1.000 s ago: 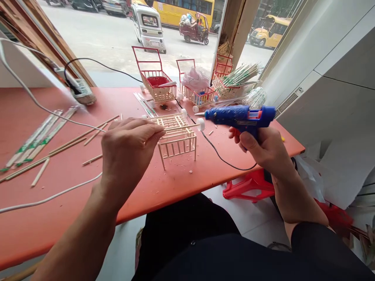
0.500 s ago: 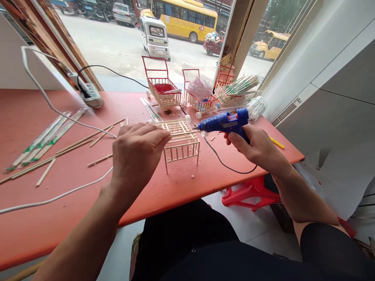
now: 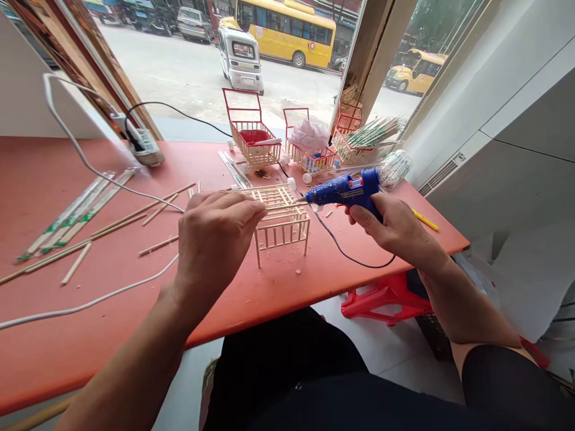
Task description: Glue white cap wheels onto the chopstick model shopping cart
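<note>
My left hand is closed in a pinch on a thin wooden stick, which points right, above a small wooden frame. My right hand is wrapped round the handle of a blue glue gun. The gun's nozzle is at the stick's right end; whether it touches cannot be made out. Below stands the slatted wooden frame on thin legs, with white round wheels at its upper edge. My left fingers hide part of it.
Behind stand small red-handled stick carts, one holding a pink-white bundle. Loose sticks and wrapped sticks lie left, near a white cable. A black cord loops below the gun. A yellow cutter lies right.
The view has shifted slightly, so the table's things appear a little further right. The glue gun's nozzle stays by the stick's end. Both hands keep their hold.
</note>
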A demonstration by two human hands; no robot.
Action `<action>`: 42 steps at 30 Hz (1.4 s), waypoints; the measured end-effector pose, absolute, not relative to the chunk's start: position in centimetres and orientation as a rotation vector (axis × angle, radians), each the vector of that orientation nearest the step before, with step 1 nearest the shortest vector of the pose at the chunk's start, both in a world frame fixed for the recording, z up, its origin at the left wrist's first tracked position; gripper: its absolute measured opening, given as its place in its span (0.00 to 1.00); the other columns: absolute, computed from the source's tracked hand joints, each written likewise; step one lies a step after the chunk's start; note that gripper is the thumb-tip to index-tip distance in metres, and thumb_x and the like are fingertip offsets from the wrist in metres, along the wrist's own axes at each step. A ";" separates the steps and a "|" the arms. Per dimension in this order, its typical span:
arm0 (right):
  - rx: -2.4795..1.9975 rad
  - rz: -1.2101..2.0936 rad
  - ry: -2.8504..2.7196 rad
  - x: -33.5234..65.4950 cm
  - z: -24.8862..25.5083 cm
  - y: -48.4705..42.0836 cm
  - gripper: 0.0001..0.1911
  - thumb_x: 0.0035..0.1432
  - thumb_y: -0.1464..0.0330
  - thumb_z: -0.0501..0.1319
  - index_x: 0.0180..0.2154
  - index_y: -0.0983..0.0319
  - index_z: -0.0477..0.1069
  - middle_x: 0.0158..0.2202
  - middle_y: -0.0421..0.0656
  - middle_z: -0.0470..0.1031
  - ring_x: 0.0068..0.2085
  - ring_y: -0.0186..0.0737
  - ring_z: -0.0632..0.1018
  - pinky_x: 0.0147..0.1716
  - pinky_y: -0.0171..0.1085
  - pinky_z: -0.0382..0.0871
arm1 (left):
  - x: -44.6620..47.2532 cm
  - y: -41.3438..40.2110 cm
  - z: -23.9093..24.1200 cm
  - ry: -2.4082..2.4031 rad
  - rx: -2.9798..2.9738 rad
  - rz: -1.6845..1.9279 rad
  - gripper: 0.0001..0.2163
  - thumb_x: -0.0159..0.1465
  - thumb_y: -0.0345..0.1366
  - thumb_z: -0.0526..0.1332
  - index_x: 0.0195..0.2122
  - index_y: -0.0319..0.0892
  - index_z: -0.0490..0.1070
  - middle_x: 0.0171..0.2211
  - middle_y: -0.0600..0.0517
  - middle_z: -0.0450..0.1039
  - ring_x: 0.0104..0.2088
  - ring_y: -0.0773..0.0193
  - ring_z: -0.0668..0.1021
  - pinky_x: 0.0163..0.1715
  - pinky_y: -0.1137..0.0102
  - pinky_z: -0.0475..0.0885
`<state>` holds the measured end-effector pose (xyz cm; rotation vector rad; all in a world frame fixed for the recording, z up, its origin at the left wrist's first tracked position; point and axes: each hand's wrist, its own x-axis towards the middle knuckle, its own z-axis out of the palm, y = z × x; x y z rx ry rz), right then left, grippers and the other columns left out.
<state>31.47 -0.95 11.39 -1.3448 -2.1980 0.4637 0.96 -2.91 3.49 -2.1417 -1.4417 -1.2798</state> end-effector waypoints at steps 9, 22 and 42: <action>-1.335 0.411 -2.201 31.5 11.2 -0.8 0.21 0.74 0.50 0.60 0.35 0.59 0.73 0.32 0.45 0.80 0.32 0.41 0.76 0.33 0.40 0.63 | 0.9 -2.9 3.6 -1.461 -2.142 -1.255 0.12 0.80 0.37 0.64 0.39 0.51 0.85 0.41 0.52 0.90 0.46 0.50 0.89 0.52 0.54 0.79; -1.328 0.381 -2.195 31.7 10.8 -0.9 0.20 0.74 0.51 0.63 0.34 0.59 0.72 0.29 0.41 0.76 0.30 0.39 0.71 0.32 0.39 0.60 | 1.0 -3.1 4.0 -1.497 -2.152 -1.227 0.13 0.80 0.37 0.62 0.39 0.52 0.84 0.41 0.51 0.90 0.46 0.49 0.90 0.51 0.52 0.79; -1.294 0.304 -2.207 31.3 11.4 -1.1 0.18 0.72 0.53 0.62 0.32 0.56 0.67 0.25 0.37 0.68 0.28 0.37 0.66 0.31 0.40 0.57 | 1.0 -3.1 3.9 -1.491 -2.159 -1.235 0.12 0.80 0.37 0.63 0.40 0.51 0.84 0.42 0.51 0.90 0.47 0.49 0.90 0.54 0.52 0.79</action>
